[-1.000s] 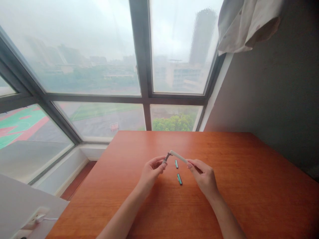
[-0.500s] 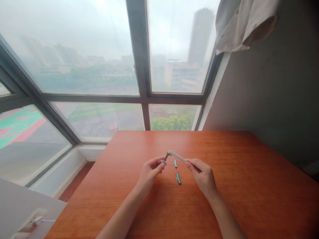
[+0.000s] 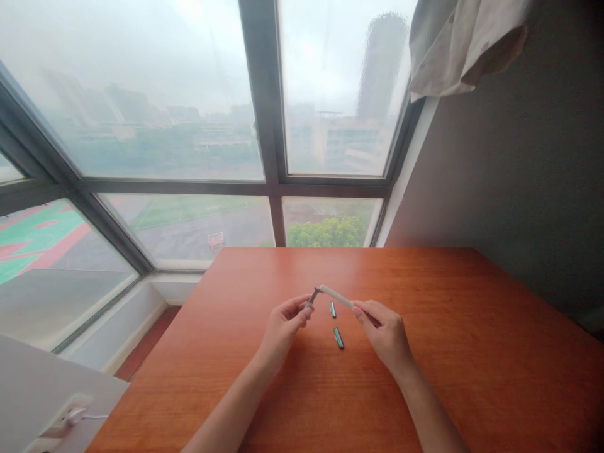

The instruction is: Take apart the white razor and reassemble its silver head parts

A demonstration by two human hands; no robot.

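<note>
My left hand (image 3: 285, 319) pinches a dark grey razor handle (image 3: 312, 297) between thumb and fingers, its small crosspiece end pointing up and to the right. In my right hand (image 3: 384, 327) is the lower end of a slim whitish stick (image 3: 336, 296). The stick slants up to the left, and its far tip meets or nearly meets the head end of the razor handle; I cannot tell whether they touch. Below, on the table between my hands, lie two razor cartridges with green strips: a farther cartridge (image 3: 333, 309) and a nearer cartridge (image 3: 338, 338).
The reddish-brown wooden table (image 3: 415, 277) spreads under both arms. Beyond its back edge are windows with a grey frame (image 3: 274, 189). A wall socket with a plug (image 3: 74, 415) is at lower left, and a pale cloth (image 3: 453, 50) hangs at upper right.
Very little differs. The crosspiece end of the razor handle has shifted slightly left and up near the stick's tip; both hands keep their hold.
</note>
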